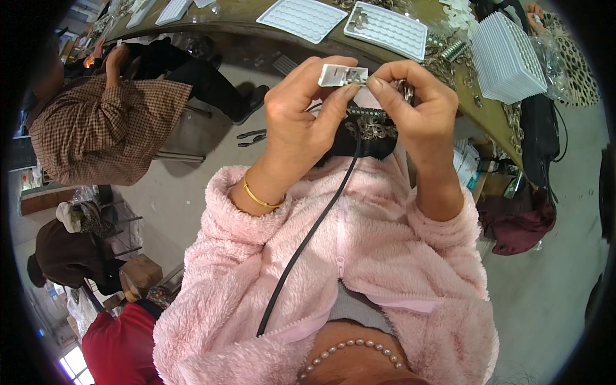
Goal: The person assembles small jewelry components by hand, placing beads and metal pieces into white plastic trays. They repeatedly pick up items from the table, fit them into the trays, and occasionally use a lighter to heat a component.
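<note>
Pearl necklace [355, 342] and fluffy pink jacket [436, 256] lie closest, with a black cable [292, 256] running up across the front. Beyond them, in front of the bench [234, 18], the left hand [298, 112], a gold bracelet [256, 194] at its wrist, pinches a small white case [333, 76] between thumb and fingers. Thumb and forefinger of the right hand [417, 106] are pressed together at the case's right end, on a small silvery piece too fine to make out; more metal bits show among its curled fingers. Past the hands, two flat white trays sit on the bench, with loose metal parts [439, 67] and a tray stack [507, 58] farther right.
</note>
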The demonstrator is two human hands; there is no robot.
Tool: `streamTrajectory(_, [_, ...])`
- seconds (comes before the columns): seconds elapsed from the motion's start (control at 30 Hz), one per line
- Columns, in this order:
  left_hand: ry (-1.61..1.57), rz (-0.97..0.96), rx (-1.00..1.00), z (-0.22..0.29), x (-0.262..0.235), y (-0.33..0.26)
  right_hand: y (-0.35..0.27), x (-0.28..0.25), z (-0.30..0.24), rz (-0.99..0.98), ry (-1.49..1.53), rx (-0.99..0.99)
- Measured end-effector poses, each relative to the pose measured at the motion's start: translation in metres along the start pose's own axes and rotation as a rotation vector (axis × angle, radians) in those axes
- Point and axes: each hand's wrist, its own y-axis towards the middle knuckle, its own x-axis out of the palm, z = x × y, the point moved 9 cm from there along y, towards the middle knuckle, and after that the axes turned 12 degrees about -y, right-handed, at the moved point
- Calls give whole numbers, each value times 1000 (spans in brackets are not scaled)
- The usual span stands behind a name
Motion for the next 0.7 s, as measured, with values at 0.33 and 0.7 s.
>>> streamTrajectory(0.33, [-325, -28, -133, -11, 1, -4, -6, 36, 35, -328, 664, 261])
streamTrajectory(0.7, [-362, -58, -270, -33, -2, -7, -13, 4, -26, 275, -269, -555])
